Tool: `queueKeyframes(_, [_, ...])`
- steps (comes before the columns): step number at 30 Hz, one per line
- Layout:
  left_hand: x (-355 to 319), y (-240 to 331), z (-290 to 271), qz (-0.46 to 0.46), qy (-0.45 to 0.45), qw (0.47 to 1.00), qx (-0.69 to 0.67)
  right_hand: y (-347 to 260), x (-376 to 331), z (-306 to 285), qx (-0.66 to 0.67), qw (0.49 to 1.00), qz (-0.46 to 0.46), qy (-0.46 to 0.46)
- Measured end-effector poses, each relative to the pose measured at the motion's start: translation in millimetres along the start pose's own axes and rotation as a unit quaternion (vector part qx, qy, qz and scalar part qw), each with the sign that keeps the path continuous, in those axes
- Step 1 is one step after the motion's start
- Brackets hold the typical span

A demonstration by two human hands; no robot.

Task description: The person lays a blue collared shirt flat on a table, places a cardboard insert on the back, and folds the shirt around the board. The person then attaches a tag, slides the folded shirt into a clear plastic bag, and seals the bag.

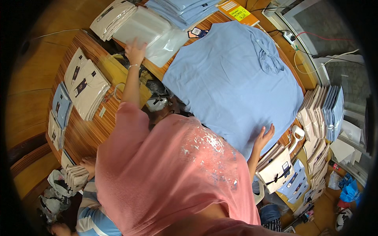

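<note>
Two hands at work, both open. Left hand [135, 50]: fingers spread, palm on a stack of clear plastic sleeves [151, 31] at the far edge of the wooden table [84, 131], gripping nothing that can be seen. Right hand [263, 137]: flat, fingers splayed, pressing the near hem of a light blue shirt [232, 78], which lies spread across the table's middle, collar away from the person. Beside the left arm: folded cream shirts [86, 88] in sleeves. Far edge: folded blue shirts [183, 10]. Right side: upright packed shirts [321, 114]. Step, as judged: taking a sleeve while steadying the unfolded shirt. The next move likely calls for peeling one sleeve off the stack.
</note>
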State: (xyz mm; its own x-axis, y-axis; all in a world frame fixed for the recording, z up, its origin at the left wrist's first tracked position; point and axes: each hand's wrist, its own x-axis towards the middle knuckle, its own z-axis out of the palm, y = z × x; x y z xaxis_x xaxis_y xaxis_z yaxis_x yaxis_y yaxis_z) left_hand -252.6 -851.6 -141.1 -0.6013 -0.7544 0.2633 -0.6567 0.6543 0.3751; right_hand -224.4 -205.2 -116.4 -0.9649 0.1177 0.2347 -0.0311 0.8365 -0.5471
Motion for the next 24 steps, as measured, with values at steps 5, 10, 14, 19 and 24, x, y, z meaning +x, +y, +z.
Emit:
queueKeyframes(5, [64.7,-78.4,31.8,-0.177,-0.042,0.916,-0.357,-17.4,0.4,10.9,0.042,0.999,-0.002,-0.034])
queueKeyframes(10, [109.0,-91.3,53.9,-0.217,0.029,0.954,-0.204,-29.7,0.4,11.2,0.055,0.998,-0.009,-0.035])
queueKeyframes(14, [127.5,-87.0,55.1,-0.254,-0.017,0.894,-0.367,-25.4,-3.3,13.3,0.061,0.997,0.003,-0.041])
queueKeyframes(19, [118.7,-51.3,10.8,-0.253,-0.072,0.894,-0.363,-28.6,-7.9,12.0,0.094,0.994,0.019,-0.057])
queueKeyframes(24, [121.9,-40.7,-67.3,-0.018,0.004,0.969,-0.248,-24.4,-8.1,11.9,0.116,0.990,0.029,-0.078])
